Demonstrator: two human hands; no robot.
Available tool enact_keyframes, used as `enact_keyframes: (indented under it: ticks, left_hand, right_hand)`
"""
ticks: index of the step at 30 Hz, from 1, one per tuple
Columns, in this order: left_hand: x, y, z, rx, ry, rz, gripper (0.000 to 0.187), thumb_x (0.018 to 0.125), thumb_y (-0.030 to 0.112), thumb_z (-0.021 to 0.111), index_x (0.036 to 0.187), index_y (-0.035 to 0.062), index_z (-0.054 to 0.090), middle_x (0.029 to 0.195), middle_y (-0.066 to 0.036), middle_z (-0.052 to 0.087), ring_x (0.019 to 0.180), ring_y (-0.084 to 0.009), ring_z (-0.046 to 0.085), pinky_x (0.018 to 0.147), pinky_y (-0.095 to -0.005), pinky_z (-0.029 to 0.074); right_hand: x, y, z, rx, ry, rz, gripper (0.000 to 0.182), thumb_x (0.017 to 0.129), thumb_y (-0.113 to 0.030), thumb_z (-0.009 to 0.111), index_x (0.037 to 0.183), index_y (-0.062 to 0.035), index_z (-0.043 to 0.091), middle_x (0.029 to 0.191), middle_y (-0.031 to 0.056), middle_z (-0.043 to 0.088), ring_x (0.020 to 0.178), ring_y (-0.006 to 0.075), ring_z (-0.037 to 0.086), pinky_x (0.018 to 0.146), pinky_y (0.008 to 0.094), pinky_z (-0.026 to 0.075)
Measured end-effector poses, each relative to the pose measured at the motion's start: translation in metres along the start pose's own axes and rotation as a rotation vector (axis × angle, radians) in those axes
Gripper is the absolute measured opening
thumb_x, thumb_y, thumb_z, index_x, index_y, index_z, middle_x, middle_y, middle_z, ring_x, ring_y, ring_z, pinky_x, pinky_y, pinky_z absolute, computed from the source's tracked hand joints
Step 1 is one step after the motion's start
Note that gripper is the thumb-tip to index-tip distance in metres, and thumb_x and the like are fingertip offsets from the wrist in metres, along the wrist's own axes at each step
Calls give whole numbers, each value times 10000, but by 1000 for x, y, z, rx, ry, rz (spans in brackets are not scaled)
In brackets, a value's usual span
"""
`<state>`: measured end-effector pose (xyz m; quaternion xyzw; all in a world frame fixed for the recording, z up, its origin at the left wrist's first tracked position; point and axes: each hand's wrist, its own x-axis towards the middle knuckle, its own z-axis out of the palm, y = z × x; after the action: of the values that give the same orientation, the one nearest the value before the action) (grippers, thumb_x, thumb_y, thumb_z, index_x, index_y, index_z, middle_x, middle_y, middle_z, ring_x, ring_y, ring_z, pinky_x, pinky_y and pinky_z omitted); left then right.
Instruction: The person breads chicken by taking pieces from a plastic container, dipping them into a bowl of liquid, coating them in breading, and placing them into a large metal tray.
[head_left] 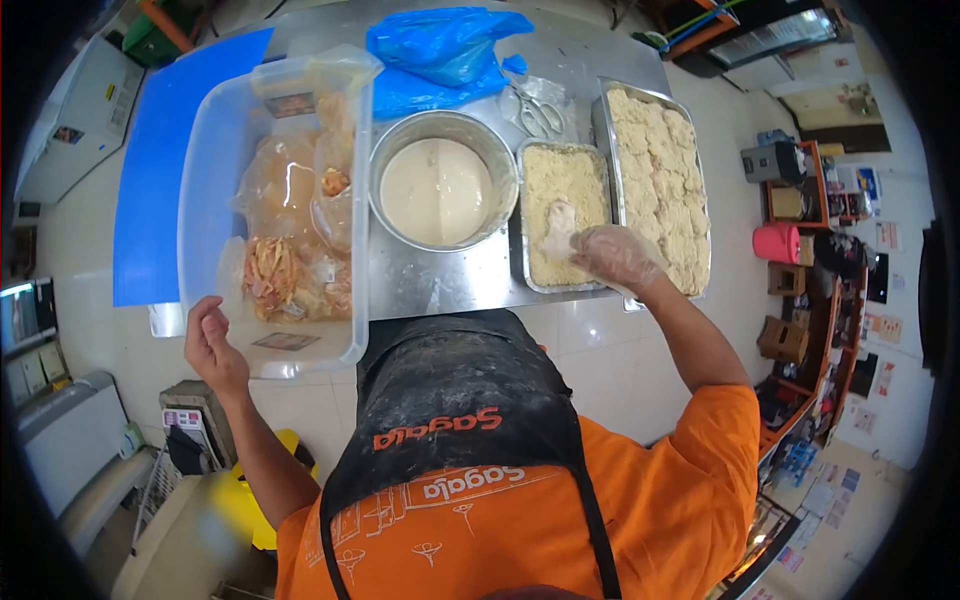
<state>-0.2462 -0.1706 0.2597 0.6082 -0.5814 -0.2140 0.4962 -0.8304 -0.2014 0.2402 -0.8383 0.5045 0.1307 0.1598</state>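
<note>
My right hand (618, 258), in a clear plastic glove, reaches over a metal tray of pale crumbs (566, 172). Its fingers are bent together at the right edge of a wet, batter-coated piece of meat (559, 228) lying on the crumbs. Bare, my left hand (212, 350) is by the near left corner of a large clear plastic bin (222, 200), its fingers loosely curved with nothing visible in them. Inside that bin are bags of raw meat (275, 275). Between bin and tray stands a round metal pot (378, 205) of creamy batter (435, 190).
A long metal tray (604, 120) filled with crumb-coated pieces (662, 185) stands at the right. Blue plastic bags (440, 55) and scissors (540, 118) lie at the back of the steel table (430, 285). A blue board (160, 190) is under the bin's left side.
</note>
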Motion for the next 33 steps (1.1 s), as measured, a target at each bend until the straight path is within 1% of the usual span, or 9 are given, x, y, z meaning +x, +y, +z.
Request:
enact_keyframes:
  ticks: [4, 9, 11, 15, 22, 24, 26, 29, 33]
  left_hand:
    - [1, -3, 0, 47, -27, -10, 306, 1056, 203, 429, 1042, -35, 620, 714, 19, 426, 659, -69, 376, 581, -223, 299]
    - [3, -1, 0, 71, -78, -49, 303, 1059, 206, 430, 1028, -23, 626, 709, 28, 421, 650, -62, 371, 574, -225, 297]
    - [0, 0, -1, 108, -66, -47, 304, 1060, 210, 433, 1021, -18, 630, 710, 31, 419, 646, -58, 366, 567, -224, 292]
    - [-5, -11, -3, 99, 41, -19, 321, 1061, 223, 432, 997, -14, 638, 709, 40, 411, 639, -52, 356, 549, -224, 278]
    - [-6, -15, -5, 92, 60, 14, 334, 1056, 227, 422, 986, -12, 644, 689, 45, 391, 628, -60, 354, 546, -239, 268]
    - [-10, -24, -8, 63, 72, 25, 342, 1055, 233, 419, 987, -16, 643, 683, 44, 389, 624, -67, 355, 546, -247, 268]
    - [-8, -14, -8, 95, 78, 58, 371, 1056, 257, 414, 991, -27, 643, 672, 29, 404, 615, -75, 363, 548, -247, 271]
    - [-9, -5, -3, 122, 85, 61, 385, 1058, 270, 412, 998, -30, 645, 666, 21, 414, 612, -74, 369, 547, -243, 269]
    - [-7, -6, -1, 109, 85, 61, 384, 1058, 271, 414, 1005, -29, 649, 663, 20, 419, 609, -72, 369, 545, -241, 264]
  right_hand:
    - [12, 20, -10, 144, 128, 224, 355, 949, -329, 562, 1159, -56, 647, 1181, 172, 665, 1140, 332, 611, 1013, 431, 467]
    - [79, 66, 23, 259, 120, 336, 871, 812, -481, 668, 1524, -109, 334, 1495, 292, 398, 1433, 406, 333, 1170, 438, 311]
    - [99, 44, 14, 176, -36, 456, 891, 810, -464, 634, 1553, -132, 272, 1502, 358, 331, 1425, 474, 309, 1174, 495, 288]
    - [136, 39, 51, 112, -22, 634, 690, 875, -311, 481, 1533, -159, 338, 1561, 317, 250, 1391, 510, 342, 1106, 576, 354]
    - [145, 163, 112, 369, 12, 296, 661, 749, -319, 670, 1366, -108, 558, 1317, 229, 592, 1211, 345, 584, 1013, 410, 468]
    - [118, 148, 68, 420, -74, 245, 655, 750, -277, 650, 1349, -32, 551, 1288, 217, 619, 1225, 361, 571, 1052, 425, 433]
    - [99, 121, 20, 486, -186, 190, 739, 683, -264, 680, 1387, -91, 539, 1264, 222, 626, 1167, 369, 598, 1018, 413, 456]
    - [105, 113, 7, 794, -546, 288, 728, 725, -248, 687, 1402, -54, 501, 1430, 228, 497, 1322, 354, 480, 1078, 437, 410]
    - [110, 52, 16, 191, -100, 324, 727, 755, -262, 698, 1414, -74, 458, 1350, 215, 558, 1259, 382, 531, 1022, 456, 457]
